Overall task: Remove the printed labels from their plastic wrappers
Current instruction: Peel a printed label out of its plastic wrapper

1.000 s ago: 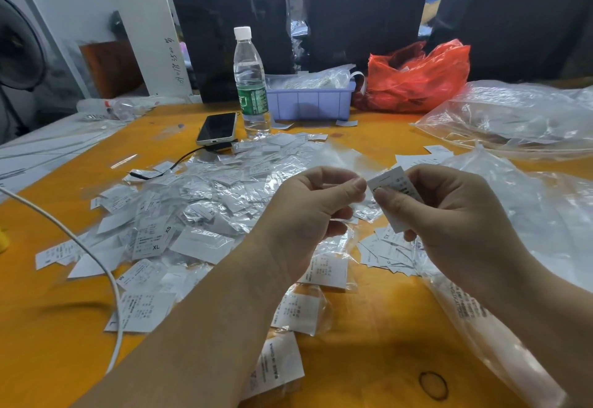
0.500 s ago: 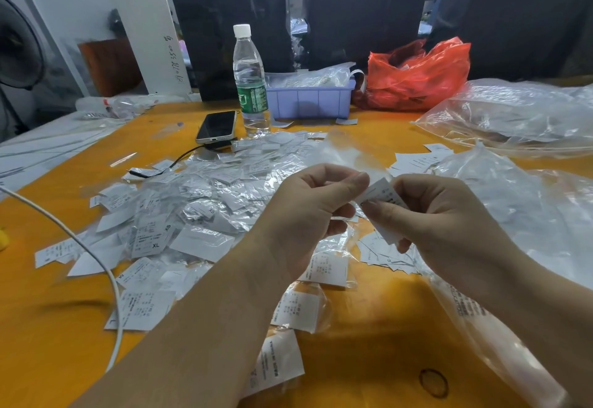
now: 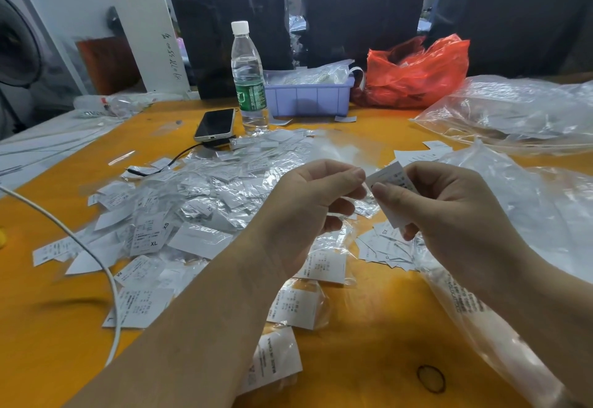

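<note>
Wrapped labels (image 3: 199,211) sprawl across the orange table (image 3: 48,327) on your left. Your right hand (image 3: 449,211) pinches one printed label (image 3: 390,179); your left hand (image 3: 308,208) pinches its clear wrapper (image 3: 346,150).

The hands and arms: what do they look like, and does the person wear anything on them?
Both forearms are bare as far as the picture shows; no sleeve reaches into view. The left hand and the right hand have no gloves, and no rings, watch or bracelet show. The nails that show are short and unpainted. No markings show on either arm.
</note>
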`<state>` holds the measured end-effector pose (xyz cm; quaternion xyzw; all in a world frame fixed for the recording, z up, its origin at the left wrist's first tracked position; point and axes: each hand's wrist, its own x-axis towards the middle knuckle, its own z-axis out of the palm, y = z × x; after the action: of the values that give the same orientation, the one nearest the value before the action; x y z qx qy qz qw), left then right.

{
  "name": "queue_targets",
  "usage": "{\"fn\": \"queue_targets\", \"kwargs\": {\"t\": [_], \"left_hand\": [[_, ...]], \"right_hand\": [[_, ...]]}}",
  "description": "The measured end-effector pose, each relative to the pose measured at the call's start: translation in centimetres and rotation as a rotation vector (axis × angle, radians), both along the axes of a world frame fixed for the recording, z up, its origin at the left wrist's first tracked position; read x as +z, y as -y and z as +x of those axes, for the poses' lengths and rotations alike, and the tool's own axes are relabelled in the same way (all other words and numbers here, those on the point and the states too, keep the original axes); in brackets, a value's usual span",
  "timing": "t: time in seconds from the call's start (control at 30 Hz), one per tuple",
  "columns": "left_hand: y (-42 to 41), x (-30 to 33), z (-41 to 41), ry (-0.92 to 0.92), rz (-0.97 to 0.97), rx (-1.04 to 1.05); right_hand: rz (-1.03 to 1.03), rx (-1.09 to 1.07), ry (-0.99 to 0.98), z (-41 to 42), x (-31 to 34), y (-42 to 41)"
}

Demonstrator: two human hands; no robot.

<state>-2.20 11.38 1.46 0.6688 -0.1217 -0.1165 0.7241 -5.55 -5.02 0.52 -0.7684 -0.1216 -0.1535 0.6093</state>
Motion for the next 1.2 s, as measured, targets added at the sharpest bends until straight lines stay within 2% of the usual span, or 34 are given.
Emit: {"fn": "queue_targets", "kwargs": {"t": [0.27, 0.6, 0.87, 1.0, 1.2], "left_hand": [[0.07, -0.05, -0.05, 0.009, -0.002, 0.024], [-0.05, -0.03, 0.03, 0.027, -0.012, 0.02], [-0.21, 0.11, 0.01, 0.078, 0.045, 0.003], [-0.28, 0.0, -0.01, 0.148, 0.127, 0.039], [-0.35, 0.0, 0.09, 0.173, 0.115, 0.025]], "right_hand": [[0.034, 0.042, -0.015, 0.24, -0.16, 0.14], [0.158, 0.215, -0.169, 0.44, -0.13, 0.26], [0.153, 0.181, -0.15, 0.45, -0.01, 0.18], [0.077, 0.14, -0.088, 0.29, 0.08, 0.15], [0.017, 0.179, -0.085, 0.34, 0.0, 0.24]]}}
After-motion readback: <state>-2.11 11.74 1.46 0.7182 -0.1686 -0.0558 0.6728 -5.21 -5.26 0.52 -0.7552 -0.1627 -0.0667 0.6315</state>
